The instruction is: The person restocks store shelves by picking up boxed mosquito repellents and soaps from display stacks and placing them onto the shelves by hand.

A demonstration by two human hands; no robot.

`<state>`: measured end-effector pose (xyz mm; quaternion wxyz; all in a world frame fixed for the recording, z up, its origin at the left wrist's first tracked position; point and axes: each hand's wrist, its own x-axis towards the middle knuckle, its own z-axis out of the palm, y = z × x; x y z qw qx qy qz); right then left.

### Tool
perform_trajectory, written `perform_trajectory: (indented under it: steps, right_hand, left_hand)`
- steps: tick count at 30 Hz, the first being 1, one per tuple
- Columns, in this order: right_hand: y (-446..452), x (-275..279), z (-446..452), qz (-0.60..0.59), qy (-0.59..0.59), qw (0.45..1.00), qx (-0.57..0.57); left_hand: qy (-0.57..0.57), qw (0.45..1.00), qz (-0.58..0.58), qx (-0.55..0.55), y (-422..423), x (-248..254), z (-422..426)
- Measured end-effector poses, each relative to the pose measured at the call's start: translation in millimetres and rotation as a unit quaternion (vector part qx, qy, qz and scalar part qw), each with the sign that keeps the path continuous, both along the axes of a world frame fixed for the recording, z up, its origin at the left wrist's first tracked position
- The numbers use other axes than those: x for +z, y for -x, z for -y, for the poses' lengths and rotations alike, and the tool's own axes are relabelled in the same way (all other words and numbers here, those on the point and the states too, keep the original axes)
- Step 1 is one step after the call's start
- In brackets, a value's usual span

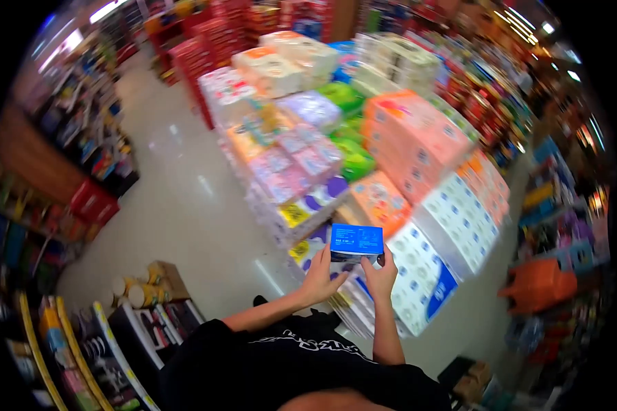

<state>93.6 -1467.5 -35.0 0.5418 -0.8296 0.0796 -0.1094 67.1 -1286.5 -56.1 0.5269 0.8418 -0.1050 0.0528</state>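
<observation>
A small blue box (356, 238) with white print is held up in front of my chest, its printed face toward me. My left hand (319, 279) grips its left side. On the other side, my right hand (381, 274) has its fingers round the right edge and its thumb at the lower edge. Just beyond the box stands a big stack of wrapped paper packs, with an orange pack (380, 202) and a white pack with blue print (418, 274) closest to my hands.
Left of the stack runs a shiny aisle floor (178, 198). Shelves of goods (82, 123) line the far left, and a lower shelf (151, 329) stands near my left side with yellow-topped containers (144, 294) by it. An orange plastic stool (541, 284) is at right.
</observation>
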Motion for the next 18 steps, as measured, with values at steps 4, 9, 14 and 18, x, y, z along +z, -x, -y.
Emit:
perform_trajectory:
  steps: [4,9,14,18]
  right_hand:
    - [-30.8,-27.6,-127.8,-0.021,-0.078,0.982,0.169]
    - [-47.7,-6.5,-303.4,-0.077,-0.153,0.941,0.293]
    - [-65.7,5.0,-437.0,-0.107,-0.139,0.915,0.365]
    - [-103.3,-15.1,-529.8,-0.136,-0.147,0.887,0.416]
  left_hand:
    - [-0.053,0.989,-0.016,0.137,26.6,1.6,-136.0]
    - [-0.086,0.951,0.008,0.298,49.7,19.9,-269.8]
    - [-0.111,0.905,0.019,0.41,44.2,28.7,-379.2]
    - [-0.094,0.882,-0.014,0.461,21.9,21.2,-460.2]
